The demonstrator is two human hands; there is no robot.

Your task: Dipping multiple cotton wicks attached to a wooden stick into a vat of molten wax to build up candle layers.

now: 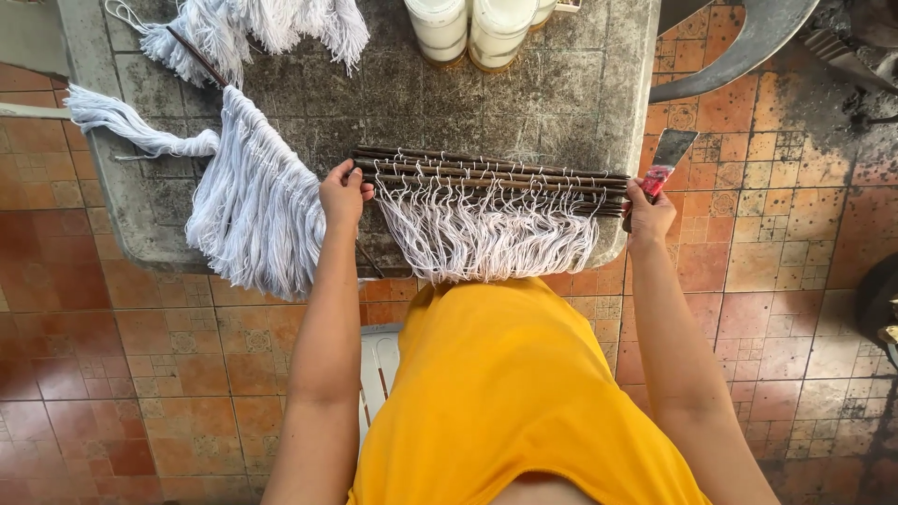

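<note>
left hand point(343, 194): fingers curled shut, arm straight forward | right hand point(649, 213): fingers closed, arm extended

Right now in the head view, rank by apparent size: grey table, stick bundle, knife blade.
1. Grey table, largest by far.
2. Stick bundle, spanning between left hand and right hand.
3. Knife blade, smallest, held in the right hand.

both hands point(343, 194) on stick bundle point(486, 175), white strings point(486, 234)

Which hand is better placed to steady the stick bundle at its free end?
Left. The left hand is bare and already grips the bundle of sticks; the right hand touches the other end but holds a red-handled scraper.
</note>
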